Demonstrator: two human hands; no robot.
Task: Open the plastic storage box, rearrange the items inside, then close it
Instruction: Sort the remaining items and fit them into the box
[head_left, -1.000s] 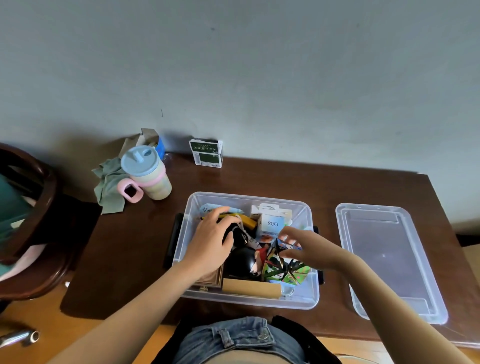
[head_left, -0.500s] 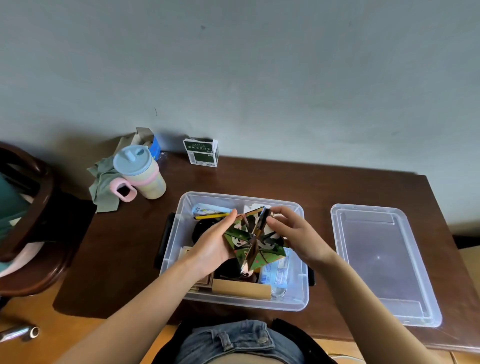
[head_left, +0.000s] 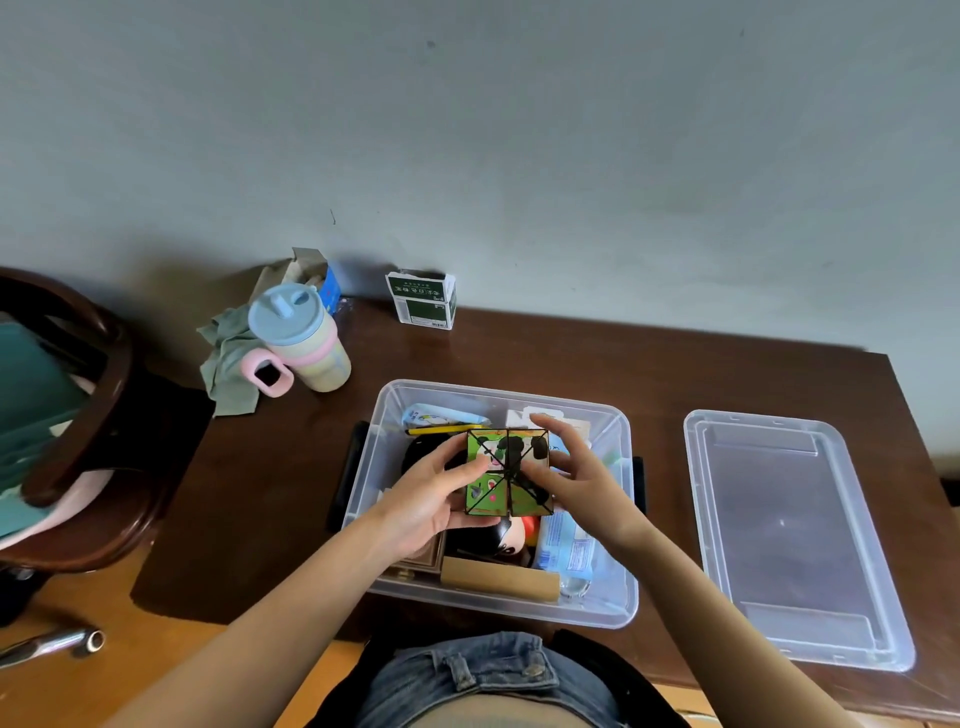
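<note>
clear plastic box (head_left: 613, 605) holds square folded puzzle (head_left: 508, 472).

Sippy cup (head_left: 306, 343), grey cloth (head_left: 228, 358), green carton (head_left: 422, 301) on the brown table (head_left: 571, 364).

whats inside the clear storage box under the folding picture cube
Visible in the storage box: a yellow pencil, a black-haired doll head, a tan block, a blue-white packet. Both hands and the cube hide the middle.

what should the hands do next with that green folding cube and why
Probably lower the green folding cube into the open storage box. Left hand and right hand hold it above the contents, and the lid lies aside.
</note>
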